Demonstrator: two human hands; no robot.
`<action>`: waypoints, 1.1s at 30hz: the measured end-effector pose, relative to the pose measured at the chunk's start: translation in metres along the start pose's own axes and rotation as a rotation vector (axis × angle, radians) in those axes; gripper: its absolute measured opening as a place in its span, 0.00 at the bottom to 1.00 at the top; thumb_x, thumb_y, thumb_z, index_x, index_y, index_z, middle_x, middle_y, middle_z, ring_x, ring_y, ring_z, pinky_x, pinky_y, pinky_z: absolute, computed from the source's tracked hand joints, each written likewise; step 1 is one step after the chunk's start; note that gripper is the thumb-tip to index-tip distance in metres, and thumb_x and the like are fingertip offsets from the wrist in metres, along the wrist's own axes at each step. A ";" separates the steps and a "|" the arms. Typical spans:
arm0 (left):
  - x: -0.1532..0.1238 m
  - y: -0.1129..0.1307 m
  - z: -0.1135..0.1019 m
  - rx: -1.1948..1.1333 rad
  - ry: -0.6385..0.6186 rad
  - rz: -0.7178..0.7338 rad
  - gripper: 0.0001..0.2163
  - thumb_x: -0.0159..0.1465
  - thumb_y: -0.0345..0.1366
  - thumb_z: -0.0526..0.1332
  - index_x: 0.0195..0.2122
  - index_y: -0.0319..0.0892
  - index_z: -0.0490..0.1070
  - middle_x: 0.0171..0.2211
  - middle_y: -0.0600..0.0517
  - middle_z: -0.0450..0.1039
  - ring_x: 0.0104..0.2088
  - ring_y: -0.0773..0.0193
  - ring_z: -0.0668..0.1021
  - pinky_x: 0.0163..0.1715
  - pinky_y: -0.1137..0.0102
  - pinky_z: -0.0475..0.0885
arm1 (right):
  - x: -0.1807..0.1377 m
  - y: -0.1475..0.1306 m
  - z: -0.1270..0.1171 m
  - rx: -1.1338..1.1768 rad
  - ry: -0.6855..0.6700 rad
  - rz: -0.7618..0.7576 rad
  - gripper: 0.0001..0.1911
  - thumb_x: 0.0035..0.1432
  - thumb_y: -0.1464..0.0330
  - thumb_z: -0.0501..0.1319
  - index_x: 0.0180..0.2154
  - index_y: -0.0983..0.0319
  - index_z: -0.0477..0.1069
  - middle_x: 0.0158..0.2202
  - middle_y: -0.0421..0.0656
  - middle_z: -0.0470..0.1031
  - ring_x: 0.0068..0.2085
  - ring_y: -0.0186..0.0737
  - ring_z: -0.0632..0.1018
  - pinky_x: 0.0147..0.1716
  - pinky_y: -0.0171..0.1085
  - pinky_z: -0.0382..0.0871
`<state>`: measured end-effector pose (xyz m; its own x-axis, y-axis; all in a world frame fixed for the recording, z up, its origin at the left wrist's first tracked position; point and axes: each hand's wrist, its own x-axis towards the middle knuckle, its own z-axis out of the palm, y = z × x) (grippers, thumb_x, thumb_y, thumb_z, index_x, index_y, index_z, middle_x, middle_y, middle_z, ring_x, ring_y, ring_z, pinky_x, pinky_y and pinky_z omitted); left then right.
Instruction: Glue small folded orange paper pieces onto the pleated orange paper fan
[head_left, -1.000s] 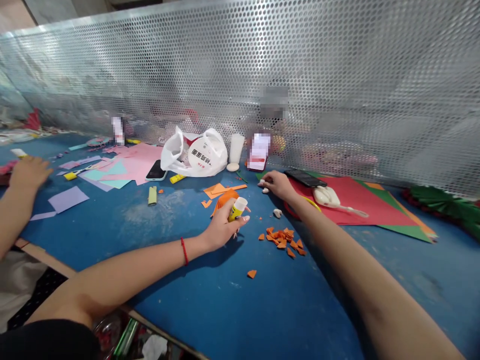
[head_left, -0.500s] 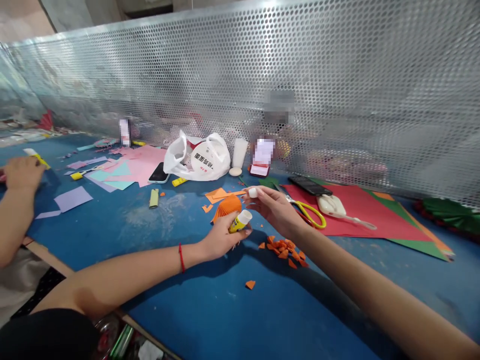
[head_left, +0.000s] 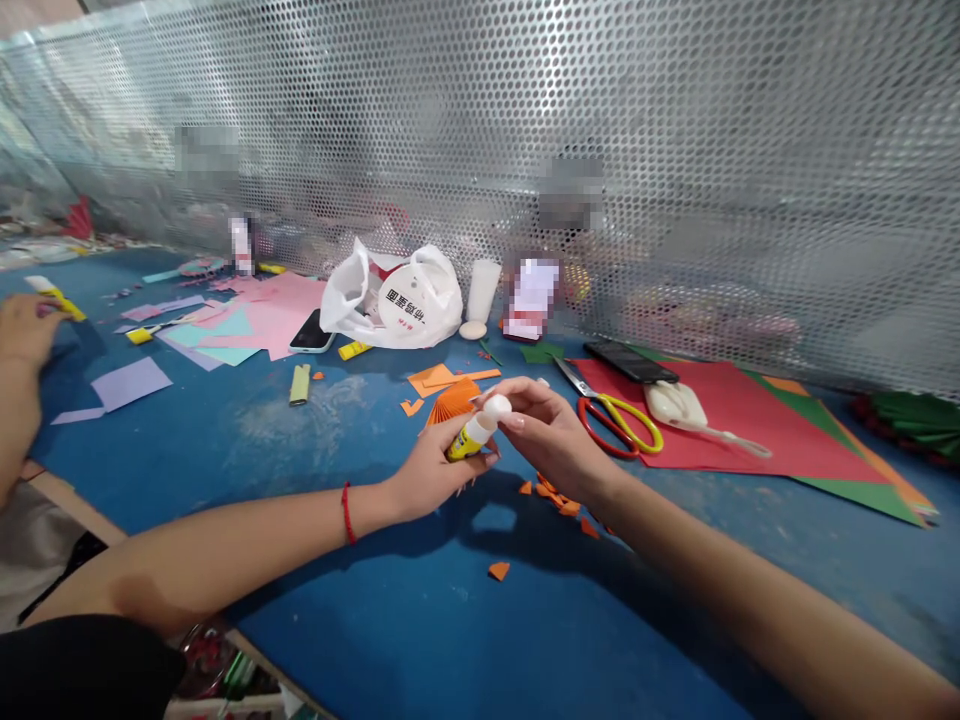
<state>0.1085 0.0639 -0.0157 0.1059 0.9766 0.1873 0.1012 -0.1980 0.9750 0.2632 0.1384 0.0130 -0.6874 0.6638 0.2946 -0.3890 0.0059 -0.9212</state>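
Note:
A yellow glue stick [head_left: 466, 443] with a white top is wrapped in the fingers of my left hand [head_left: 427, 470], tilted up to the right. My right hand [head_left: 559, 440] pinches a small white cap [head_left: 496, 407] at the glue stick's upper end; whether the cap is seated on it I cannot tell. Just behind my left hand is a pleated orange paper fan [head_left: 454, 402], partly hidden by the fingers. Cut orange paper scraps [head_left: 559, 497] lie below my right hand, partly covered by it. One more orange scrap [head_left: 499, 571] sits nearer to me.
Scissors [head_left: 619, 425] with red and yellow handles rest beside red paper sheets [head_left: 735, 420]. A white plastic bag [head_left: 405, 300] and a propped phone [head_left: 531, 300] stand by the perforated metal panel [head_left: 450, 120]. Another person's hand [head_left: 26, 325] is at the far left.
My right hand has brought the white cap down and left to the top of the glue stick. The view has shifted slightly, and the other person's hand appears farther left.

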 end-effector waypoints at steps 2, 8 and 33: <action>0.000 0.001 0.000 0.003 0.000 0.000 0.07 0.60 0.37 0.63 0.33 0.40 0.67 0.21 0.58 0.64 0.18 0.72 0.67 0.19 0.75 0.64 | 0.000 0.002 -0.002 -0.051 0.005 -0.002 0.11 0.53 0.61 0.71 0.38 0.56 0.76 0.41 0.43 0.80 0.38 0.39 0.78 0.36 0.38 0.73; -0.001 0.002 -0.001 0.051 -0.006 0.009 0.07 0.61 0.37 0.63 0.33 0.41 0.68 0.22 0.58 0.65 0.20 0.72 0.67 0.22 0.75 0.63 | 0.000 -0.012 -0.010 -0.323 0.020 -0.189 0.07 0.61 0.62 0.65 0.42 0.53 0.78 0.40 0.41 0.79 0.39 0.38 0.77 0.40 0.39 0.72; 0.003 0.002 0.003 0.095 0.005 -0.023 0.08 0.58 0.39 0.62 0.33 0.39 0.68 0.22 0.58 0.65 0.19 0.72 0.65 0.20 0.76 0.61 | -0.002 -0.032 -0.014 -1.137 -0.023 -0.548 0.25 0.68 0.52 0.51 0.61 0.53 0.65 0.48 0.49 0.75 0.46 0.46 0.76 0.47 0.45 0.70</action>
<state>0.1121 0.0660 -0.0140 0.0979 0.9813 0.1659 0.1965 -0.1825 0.9634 0.2859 0.1470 0.0383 -0.6182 0.3580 0.6998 0.1132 0.9215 -0.3714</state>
